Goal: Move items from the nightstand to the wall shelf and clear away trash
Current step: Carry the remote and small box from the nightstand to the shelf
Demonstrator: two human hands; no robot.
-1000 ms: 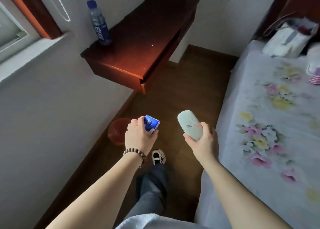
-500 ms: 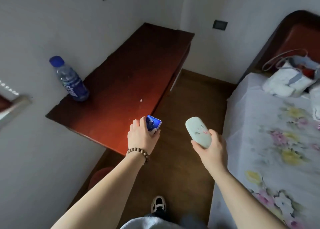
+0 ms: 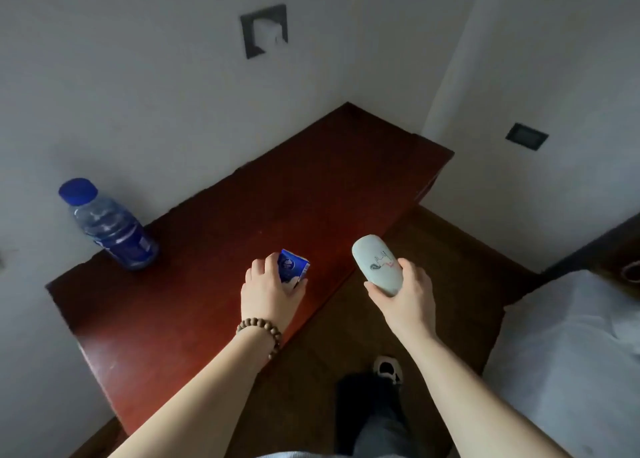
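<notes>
Reddish-brown wall shelf (image 3: 214, 250); blue-capped, blue-labelled clear bottle (image 3: 110, 231); blue-and-white packet (image 3: 293, 269); pale grey-green case (image 3: 377, 263) with a dark-and-red squiggle.

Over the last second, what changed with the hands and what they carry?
The person stepped up to the red-brown wooden wall shelf; the left hand, gripping the small blue carton, now reaches over it. Unchanged: the right hand holds the pale oval case, and the blue-capped plastic bottle stands on the shelf.

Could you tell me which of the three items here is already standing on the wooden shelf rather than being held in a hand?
The blue-capped water bottle, upright at the shelf's left end. The small blue carton is in the left hand, the pale oval case in the right hand.
</notes>
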